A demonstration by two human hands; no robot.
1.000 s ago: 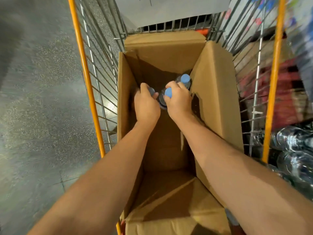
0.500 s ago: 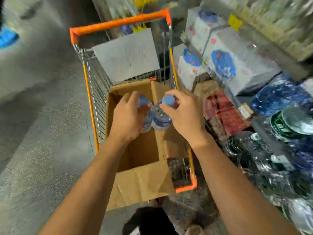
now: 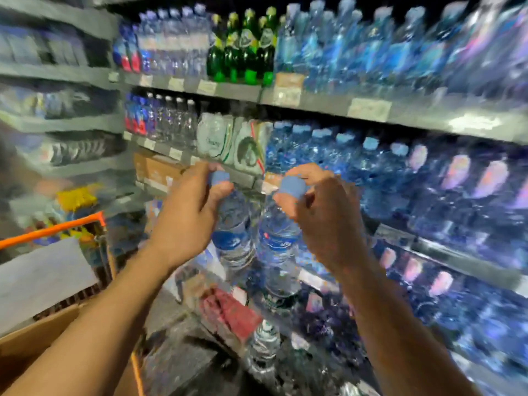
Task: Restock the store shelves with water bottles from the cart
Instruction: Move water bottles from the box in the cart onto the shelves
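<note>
My left hand [image 3: 188,215] grips a clear water bottle [image 3: 233,238] by its neck, just under the blue cap. My right hand [image 3: 323,221] holds a second water bottle [image 3: 278,252] the same way. Both bottles hang upright side by side in the air, in front of the store shelves [image 3: 314,102], which are full of blue-capped bottles. The orange-handled cart [image 3: 57,228] with its open cardboard box [image 3: 31,338] sits at the lower left, below my left forearm. The picture is blurred by motion.
Green glass bottles [image 3: 243,58] stand on the upper shelf. Wrapped packs with green labels [image 3: 228,141] fill the middle shelf behind my hands. Red packs [image 3: 231,312] and loose bottles [image 3: 264,344] lie low by the floor. More shelving runs along the left.
Both hands lifted the two bottles out of the box in the cart and swung them up and right, toward the shelves. My view turned from the cart to the shelving.
</note>
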